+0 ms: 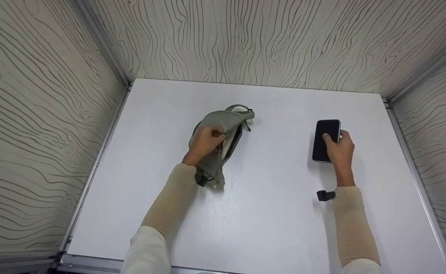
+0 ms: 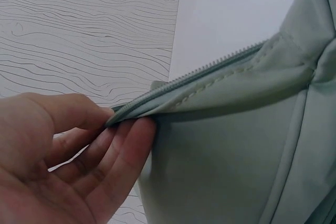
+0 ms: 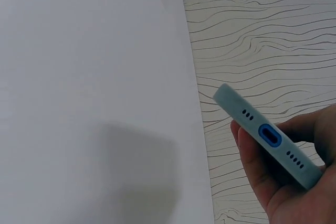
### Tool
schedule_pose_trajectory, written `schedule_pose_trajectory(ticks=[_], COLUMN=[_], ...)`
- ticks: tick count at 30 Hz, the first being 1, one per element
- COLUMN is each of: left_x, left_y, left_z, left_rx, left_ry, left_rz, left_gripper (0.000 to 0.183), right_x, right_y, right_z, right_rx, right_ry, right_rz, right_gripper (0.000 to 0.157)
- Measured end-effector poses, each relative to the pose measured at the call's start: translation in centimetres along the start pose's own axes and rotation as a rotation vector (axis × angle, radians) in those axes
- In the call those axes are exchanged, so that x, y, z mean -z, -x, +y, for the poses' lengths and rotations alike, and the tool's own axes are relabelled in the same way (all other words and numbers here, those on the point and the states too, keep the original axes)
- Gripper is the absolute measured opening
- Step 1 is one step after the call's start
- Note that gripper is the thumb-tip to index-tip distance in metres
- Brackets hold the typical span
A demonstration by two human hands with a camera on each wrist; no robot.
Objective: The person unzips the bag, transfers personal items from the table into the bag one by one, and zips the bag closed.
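A grey-green sling bag [image 1: 219, 121] lies on the white table, its zipped mouth gaping on the right side. My left hand [image 1: 207, 144] pinches the bag's zippered edge between thumb and fingers. In the left wrist view the zipper teeth [image 2: 210, 66] run away from the pinching left hand [image 2: 79, 150]. Over the right part of the table, my right hand [image 1: 341, 150] grips a smartphone [image 1: 322, 148] with its dark screen facing up and the thumb across it. The right wrist view shows the phone's [image 3: 268, 135] pale blue case end with its port, held in the right hand [image 3: 294, 182].
The white table [image 1: 268, 213] is bordered by metal rails and by wood-grain patterned walls [image 1: 223, 42] at the back and sides. A strap with a buckle [image 1: 250, 112] sticks out at the bag's far end. Near the right wrist is a small black piece [image 1: 325, 195].
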State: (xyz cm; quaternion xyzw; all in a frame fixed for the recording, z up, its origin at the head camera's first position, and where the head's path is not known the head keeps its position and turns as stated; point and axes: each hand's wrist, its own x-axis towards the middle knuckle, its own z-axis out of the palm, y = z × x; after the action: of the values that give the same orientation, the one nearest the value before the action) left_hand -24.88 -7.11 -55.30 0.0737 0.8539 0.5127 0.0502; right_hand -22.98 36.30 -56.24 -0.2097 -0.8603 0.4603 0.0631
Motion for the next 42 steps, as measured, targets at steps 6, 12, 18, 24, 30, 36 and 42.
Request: schedule_pose_trajectory(ticks=[6, 12, 18, 24, 30, 36, 42], left_x=[0.0, 0.0, 0.1, 0.1, 0.1, 0.0, 0.0], left_y=[0.0, 0.1, 0.1, 0.0, 0.0, 0.0, 0.0], left_z=[0.0, 0.1, 0.0, -0.1, -0.1, -0.1, -0.1], left_rx=[0.006, 0.012, -0.014, -0.017, -0.005, 0.000, 0.007], left_ry=[0.001, 0.008, 0.008, 0.020, 0.018, 0.020, 0.020], left_rz=[0.000, -0.002, -0.003, -0.013, -0.010, -0.013, -0.016], left_gripper=[0.015, 0.014, 0.014, 0.018, 0.019, 0.019, 0.019], right_x=[-0.2, -0.4, -0.6, -1.0, -1.2, -1.3, -1.5], right_y=[0.0, -0.1, 0.2, 0.4, 0.6, 0.7, 0.7], right_z=[-0.1, -0.2, -0.5, -0.7, -1.1, -1.5, -1.7], right_rx=[-0.005, -0.008, -0.003, 0.008, -0.002, -0.017, -0.022], right_ry=[-0.013, -0.018, -0.025, -0.035, -0.054, -0.046, -0.037], right_rz=[0.006, 0.002, 0.003, 0.004, -0.009, -0.017, -0.015], right_gripper=[0.068, 0.068, 0.067, 0.066, 0.067, 0.068, 0.068])
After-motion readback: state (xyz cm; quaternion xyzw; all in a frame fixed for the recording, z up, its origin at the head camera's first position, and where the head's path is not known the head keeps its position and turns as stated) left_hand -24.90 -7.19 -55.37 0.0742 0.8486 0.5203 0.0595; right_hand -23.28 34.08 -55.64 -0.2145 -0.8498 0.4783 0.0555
